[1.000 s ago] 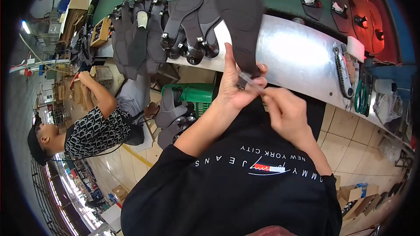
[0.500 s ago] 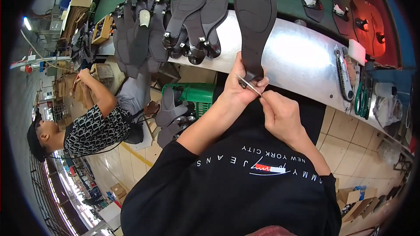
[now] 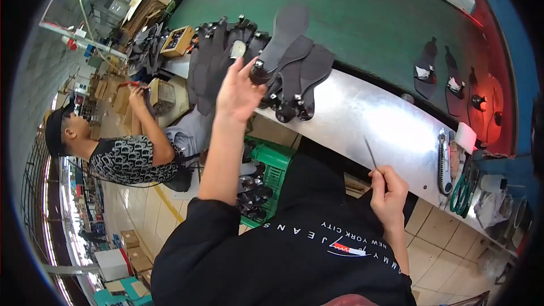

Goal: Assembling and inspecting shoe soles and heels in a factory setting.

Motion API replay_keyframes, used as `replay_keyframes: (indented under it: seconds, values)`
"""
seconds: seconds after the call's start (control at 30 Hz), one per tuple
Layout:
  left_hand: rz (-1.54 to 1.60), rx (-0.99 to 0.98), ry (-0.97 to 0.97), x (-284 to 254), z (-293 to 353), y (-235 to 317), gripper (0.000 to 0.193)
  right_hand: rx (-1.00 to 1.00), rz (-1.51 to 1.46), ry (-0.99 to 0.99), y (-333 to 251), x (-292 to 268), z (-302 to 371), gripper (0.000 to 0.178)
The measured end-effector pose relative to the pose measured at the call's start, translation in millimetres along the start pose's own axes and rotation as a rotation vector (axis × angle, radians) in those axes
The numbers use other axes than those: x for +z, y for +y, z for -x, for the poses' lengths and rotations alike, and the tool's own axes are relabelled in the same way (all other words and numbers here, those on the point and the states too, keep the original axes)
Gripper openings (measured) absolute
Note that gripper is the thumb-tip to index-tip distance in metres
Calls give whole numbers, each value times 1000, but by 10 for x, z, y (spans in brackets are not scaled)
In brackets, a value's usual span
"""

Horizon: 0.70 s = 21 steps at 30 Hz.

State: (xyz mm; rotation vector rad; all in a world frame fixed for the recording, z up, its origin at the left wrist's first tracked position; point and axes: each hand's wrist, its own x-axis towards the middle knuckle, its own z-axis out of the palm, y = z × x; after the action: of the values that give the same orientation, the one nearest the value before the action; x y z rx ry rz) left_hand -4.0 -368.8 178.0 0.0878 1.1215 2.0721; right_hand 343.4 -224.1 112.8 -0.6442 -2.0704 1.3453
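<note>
The left hand [image 3: 241, 99], palm turned toward the viewer, lies at the heel end of a dark shoe sole [image 3: 290, 22]; its fingers are spread and loosely curved beside the glossy black heel [image 3: 258, 69], and whether they grip it cannot be told. The sole, slightly blurred, slants up and away over the near group of heeled soles [image 3: 317, 68], which straddles the edge between a green work surface [image 3: 368, 17] and a bare metal strip [image 3: 351, 102].

The right hand [image 3: 390, 192], well apart, pinches a thin rod [image 3: 370, 152] between thumb and curled fingers, its free end tilted up and leftward before the strip.

At the right end of the strip lie a utility knife [image 3: 443, 161] and green-handled scissors [image 3: 462, 195]. Below the soles is a green crate [image 3: 276, 164] with heeled pieces beside it. A co-worker [image 3: 124, 156] occupies the left side, forearms raised.
</note>
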Motion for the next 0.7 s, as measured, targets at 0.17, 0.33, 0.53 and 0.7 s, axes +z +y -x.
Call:
replay_keyframes:
  seconds: [0.17,0.33,0.53,0.7]
  values:
    - [-695,222,271,-112,189,-66,44,116,51,169,235,-343,-112,7]
    - [-1308,906,477,565,122,-459,38,208,56,351,490,-740,-219,10]
    - [-1129,453,-366,1777,-893,-1854,53,156,70,396,830,-792,-264,14]
    - [-1668,585,-218,2438,-1481,-2851,74,33,425,474,752,-786,-257,22]
